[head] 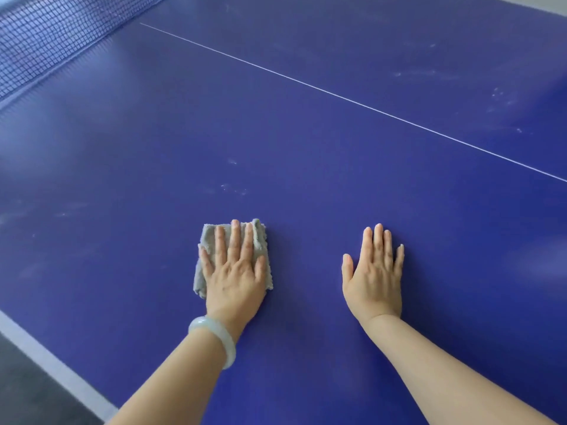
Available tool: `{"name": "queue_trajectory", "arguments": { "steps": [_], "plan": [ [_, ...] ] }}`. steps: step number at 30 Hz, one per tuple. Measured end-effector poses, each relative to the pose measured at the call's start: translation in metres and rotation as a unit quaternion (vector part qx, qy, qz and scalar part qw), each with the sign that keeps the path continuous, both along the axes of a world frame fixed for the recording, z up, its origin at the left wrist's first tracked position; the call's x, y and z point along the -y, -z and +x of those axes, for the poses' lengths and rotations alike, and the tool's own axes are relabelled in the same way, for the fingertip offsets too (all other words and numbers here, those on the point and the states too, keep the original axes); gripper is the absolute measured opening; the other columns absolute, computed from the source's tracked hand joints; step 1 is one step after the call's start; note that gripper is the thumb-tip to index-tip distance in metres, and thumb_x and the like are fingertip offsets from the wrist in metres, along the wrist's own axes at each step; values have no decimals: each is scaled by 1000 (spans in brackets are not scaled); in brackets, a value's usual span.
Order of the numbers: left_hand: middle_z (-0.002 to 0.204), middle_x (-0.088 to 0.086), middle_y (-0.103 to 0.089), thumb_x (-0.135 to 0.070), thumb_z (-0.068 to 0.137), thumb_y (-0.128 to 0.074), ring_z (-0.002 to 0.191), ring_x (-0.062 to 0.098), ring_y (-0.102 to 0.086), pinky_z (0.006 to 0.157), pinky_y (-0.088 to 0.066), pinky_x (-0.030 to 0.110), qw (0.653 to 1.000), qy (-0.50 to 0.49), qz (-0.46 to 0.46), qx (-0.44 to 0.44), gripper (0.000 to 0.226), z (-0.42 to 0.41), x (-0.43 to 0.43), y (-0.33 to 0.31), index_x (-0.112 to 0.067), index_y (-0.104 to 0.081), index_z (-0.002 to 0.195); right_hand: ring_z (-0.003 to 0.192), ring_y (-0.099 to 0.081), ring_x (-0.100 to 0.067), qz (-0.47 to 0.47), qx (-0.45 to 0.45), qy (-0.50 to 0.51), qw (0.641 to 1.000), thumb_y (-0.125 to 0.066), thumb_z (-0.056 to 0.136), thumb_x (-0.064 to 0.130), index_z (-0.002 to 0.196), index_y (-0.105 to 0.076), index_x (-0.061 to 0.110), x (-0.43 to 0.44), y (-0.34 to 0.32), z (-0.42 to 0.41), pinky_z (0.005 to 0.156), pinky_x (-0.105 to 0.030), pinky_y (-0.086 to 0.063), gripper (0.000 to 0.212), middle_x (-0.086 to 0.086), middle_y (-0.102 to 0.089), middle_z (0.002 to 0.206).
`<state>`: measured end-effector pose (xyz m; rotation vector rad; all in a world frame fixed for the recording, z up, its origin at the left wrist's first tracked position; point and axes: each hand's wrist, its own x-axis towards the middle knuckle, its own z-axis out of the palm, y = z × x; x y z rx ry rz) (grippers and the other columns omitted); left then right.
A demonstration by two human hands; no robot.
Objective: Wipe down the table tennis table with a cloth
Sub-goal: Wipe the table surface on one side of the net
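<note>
A blue table tennis table (pixel 306 142) fills the view. A folded grey cloth (pixel 208 237) lies flat on it near the front. My left hand (pixel 234 268) presses down on the cloth with straight, spread fingers and covers most of it. A pale bangle sits on that wrist. My right hand (pixel 376 271) rests flat on the bare blue surface to the right of the cloth, fingers straight, holding nothing.
The net (pixel 46 35) crosses the far left corner. A thin white centre line (pixel 352 101) runs diagonally over the table. The white edge stripe (pixel 46 360) marks the near left border, with dark floor beyond. Pale dust smudges (pixel 234 188) lie just beyond the cloth and at far right.
</note>
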<state>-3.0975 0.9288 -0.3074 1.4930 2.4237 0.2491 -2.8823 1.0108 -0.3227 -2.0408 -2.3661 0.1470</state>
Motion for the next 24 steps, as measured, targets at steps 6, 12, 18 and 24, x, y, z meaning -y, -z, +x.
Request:
{"name": "queue_trajectory", "arguments": {
  "steps": [6, 12, 18, 24],
  "plan": [
    [164, -4, -20, -46, 102, -36, 153, 22, -6, 117, -8, 55, 956, 289, 37, -29, 59, 104, 71, 4, -27, -24, 157, 153, -13, -29, 3, -10, -12, 1000, -38, 101, 41, 156, -20, 5, 0, 2, 3, 124, -51, -7, 68, -15, -17, 164],
    [165, -13, 1, -45, 104, -23, 152, 12, 9, 121, 8, 48, 992, 108, 10, -62, 56, -57, 81, 7, -38, -4, 156, 152, -14, -31, 19, -19, -9, 1000, -37, 101, 38, 155, -24, 2, 1, 3, 3, 123, -52, -8, 66, -17, -19, 163],
    [166, -7, 4, -44, 101, -13, 152, 17, 14, 120, 6, 54, 997, -72, -16, -39, 59, -33, 79, 5, -34, 1, 157, 151, -15, -33, 28, -28, -7, 999, -38, 101, 36, 154, -25, 0, 1, 5, 0, 122, -53, -7, 65, -19, -19, 162],
    [165, -4, -16, -41, 103, -32, 153, 24, -6, 118, -6, 56, 985, 162, 42, -43, 57, 86, 106, 7, -28, -21, 157, 154, -1, -29, -37, 10, -26, 999, -29, 104, 39, 157, -8, 3, 3, -11, -2, 123, -53, -2, 67, -16, -4, 166]
  ]
}}
